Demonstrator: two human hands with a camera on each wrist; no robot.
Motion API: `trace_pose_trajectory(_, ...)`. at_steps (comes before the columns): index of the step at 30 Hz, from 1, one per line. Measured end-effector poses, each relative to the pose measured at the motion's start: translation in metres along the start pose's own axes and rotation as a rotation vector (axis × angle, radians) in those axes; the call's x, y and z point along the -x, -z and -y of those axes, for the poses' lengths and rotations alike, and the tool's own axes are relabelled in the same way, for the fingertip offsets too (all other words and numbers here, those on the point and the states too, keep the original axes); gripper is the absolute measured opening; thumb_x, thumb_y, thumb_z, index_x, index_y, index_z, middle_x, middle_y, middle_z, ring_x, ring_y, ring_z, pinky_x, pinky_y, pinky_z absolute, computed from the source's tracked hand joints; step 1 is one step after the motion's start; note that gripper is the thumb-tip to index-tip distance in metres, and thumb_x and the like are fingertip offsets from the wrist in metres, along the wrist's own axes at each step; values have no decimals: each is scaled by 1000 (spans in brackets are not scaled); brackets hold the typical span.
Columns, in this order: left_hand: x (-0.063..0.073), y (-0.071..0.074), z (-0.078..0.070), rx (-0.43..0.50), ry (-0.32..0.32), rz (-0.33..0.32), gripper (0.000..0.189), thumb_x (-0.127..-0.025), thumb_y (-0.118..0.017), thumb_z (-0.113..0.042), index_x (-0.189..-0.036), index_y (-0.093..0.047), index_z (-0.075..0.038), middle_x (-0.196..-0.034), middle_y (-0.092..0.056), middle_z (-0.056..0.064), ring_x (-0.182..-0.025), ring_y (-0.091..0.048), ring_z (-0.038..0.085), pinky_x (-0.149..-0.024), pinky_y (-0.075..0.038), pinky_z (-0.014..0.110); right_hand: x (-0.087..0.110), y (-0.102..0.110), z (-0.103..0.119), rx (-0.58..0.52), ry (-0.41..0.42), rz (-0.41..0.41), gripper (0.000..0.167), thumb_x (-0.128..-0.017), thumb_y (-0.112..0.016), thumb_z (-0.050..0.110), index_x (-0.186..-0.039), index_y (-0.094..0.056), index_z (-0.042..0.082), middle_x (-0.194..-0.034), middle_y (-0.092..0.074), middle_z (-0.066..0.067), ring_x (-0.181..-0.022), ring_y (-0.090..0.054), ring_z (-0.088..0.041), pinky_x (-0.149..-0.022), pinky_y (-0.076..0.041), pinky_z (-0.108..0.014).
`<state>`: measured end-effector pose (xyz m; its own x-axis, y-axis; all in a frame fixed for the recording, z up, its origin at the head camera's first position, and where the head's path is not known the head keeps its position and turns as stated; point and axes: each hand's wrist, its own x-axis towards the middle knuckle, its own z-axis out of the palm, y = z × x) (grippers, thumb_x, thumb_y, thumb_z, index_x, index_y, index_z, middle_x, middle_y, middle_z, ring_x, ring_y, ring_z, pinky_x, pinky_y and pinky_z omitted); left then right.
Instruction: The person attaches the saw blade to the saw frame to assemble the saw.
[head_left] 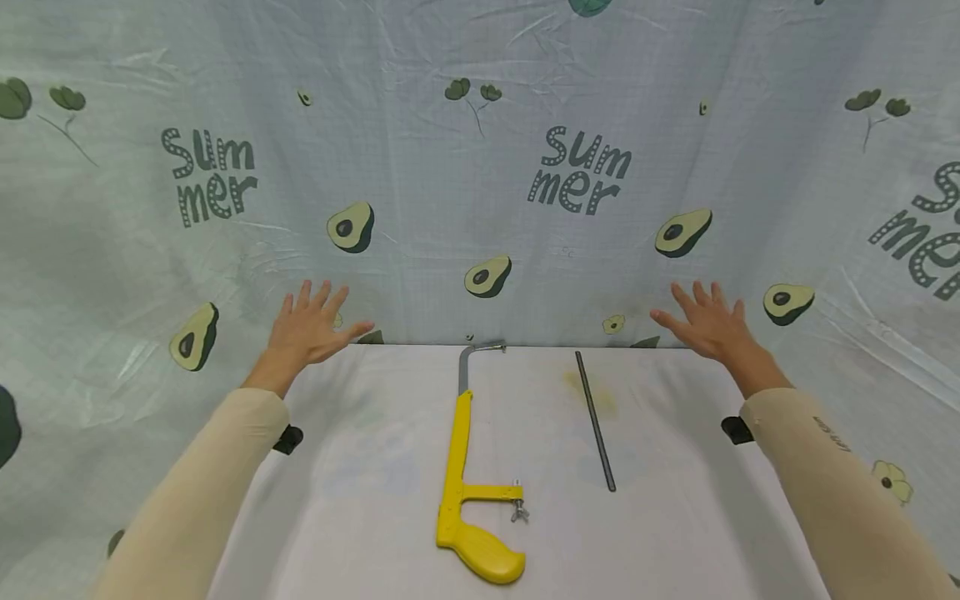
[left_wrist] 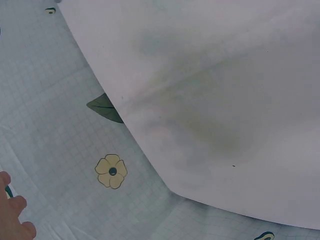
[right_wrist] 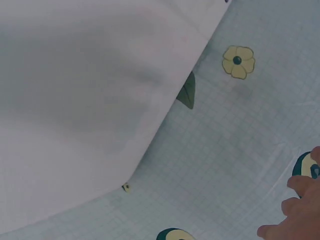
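Observation:
A yellow hacksaw frame (head_left: 455, 467) lies on the white table, its grip toward the near edge and its grey curved end at the far edge. No blade spans the frame; a wing nut (head_left: 519, 510) hangs at its short lower arm. To its right lies a thin dark rod-like strip (head_left: 596, 421), apart from the frame. My left hand (head_left: 306, 327) is raised above the table's far left corner, fingers spread, holding nothing. Over the far right corner my right hand (head_left: 708, 325) is likewise spread and bare. Only fingertips of each hand show in the wrist views.
The white table (head_left: 375, 517) ends at a straight far edge. Behind and around it hangs a pale curtain (head_left: 427, 192) printed with avocados, flowers and lettering. Small dark devices, a left one (head_left: 288, 439) and a right one (head_left: 737, 430), sit at the wrists.

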<state>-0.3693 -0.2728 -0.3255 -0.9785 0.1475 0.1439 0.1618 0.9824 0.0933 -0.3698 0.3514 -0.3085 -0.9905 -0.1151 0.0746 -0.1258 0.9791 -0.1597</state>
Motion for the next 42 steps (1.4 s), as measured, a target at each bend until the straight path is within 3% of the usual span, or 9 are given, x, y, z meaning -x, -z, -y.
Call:
trace_pose_trajectory(15,-2,2,-10,13,-11,-15,104,-95,-35,-82,-165,-16,-8,-170,-11,29,-157,0,53,-124,0,69,2,3,-2,-11,-12,2,95,-101,-28,73,-164,-12,3,-164,-3,-40,-151,6,-63,-112,6,-83)
trace_pose_trajectory(26,0,5,-13,21,2,-23,101,-96,-36,-80,-164,-21,-6,-168,-17,30,-157,-2,54,-124,-2,69,-8,4,8,-46,6,30,95,-101,-26,74,-164,-11,4,-165,-1,-38,-151,7,-62,-112,7,-83)
trace_pose_trajectory(34,5,0,-16,11,-7,-28,101,-97,-34,-80,-163,-23,-5,-167,-21,29,-156,-6,53,-124,-3,69,-4,1,13,-14,29,18,91,-104,-23,71,-164,-14,2,-165,-7,-39,-151,2,-63,-112,3,-84)
trace_pose_trajectory(42,19,-4,-27,47,-18,-57,95,-99,-39,-74,-163,-26,-4,-167,-23,29,-157,-7,53,-124,-5,69,10,-11,20,-21,56,0,88,-106,-26,67,-163,-18,0,-165,-8,-39,-152,-2,-61,-113,2,-83)
